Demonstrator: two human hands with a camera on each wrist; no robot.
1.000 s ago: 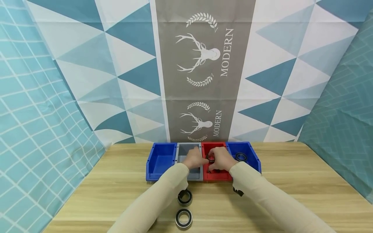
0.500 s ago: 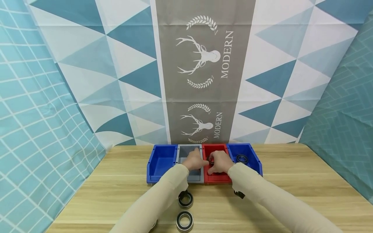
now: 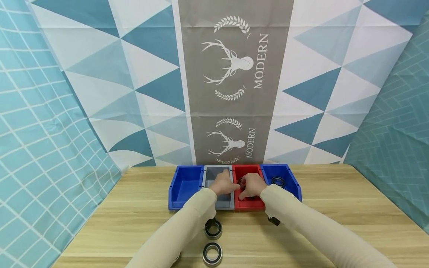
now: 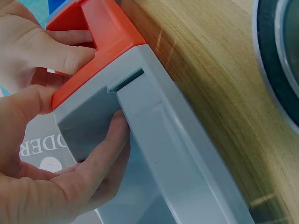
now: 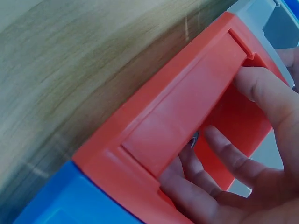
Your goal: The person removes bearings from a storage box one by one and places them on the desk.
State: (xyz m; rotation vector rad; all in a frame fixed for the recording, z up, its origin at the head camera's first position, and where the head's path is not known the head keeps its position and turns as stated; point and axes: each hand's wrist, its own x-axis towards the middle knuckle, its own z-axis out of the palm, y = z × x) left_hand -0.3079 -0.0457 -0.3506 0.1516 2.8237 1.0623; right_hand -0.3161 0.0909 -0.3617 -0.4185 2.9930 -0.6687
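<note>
My left hand (image 3: pixel 223 183) is at the grey bin (image 4: pixel 159 121). In the left wrist view its fingers reach inside that bin, and its thumb lies over the wall shared with the red bin (image 5: pixel 154 112), so the wall sits between them. My right hand (image 3: pixel 253 185) reaches into the red bin, fingers bent and apart, thumb near the wall on the grey bin's side. A ball bearing (image 3: pixel 240 181) shows beside the right hand in the red bin. In the right wrist view only a small shiny bit shows near the fingertips; the bin floor is mostly hidden.
A blue bin (image 3: pixel 186 186) stands at the row's left end. Another blue bin (image 3: pixel 291 184), at the right end, holds a bearing (image 3: pixel 278 181). On the wooden table (image 3: pixel 117 219) lie two bearings (image 3: pixel 212 254) in front of the bins, with one more partly under the left sleeve.
My right hand has shifted slightly inside the red bin, and the bearing there has changed how it shows beside the fingers. The left hand stays at the grey bin.
</note>
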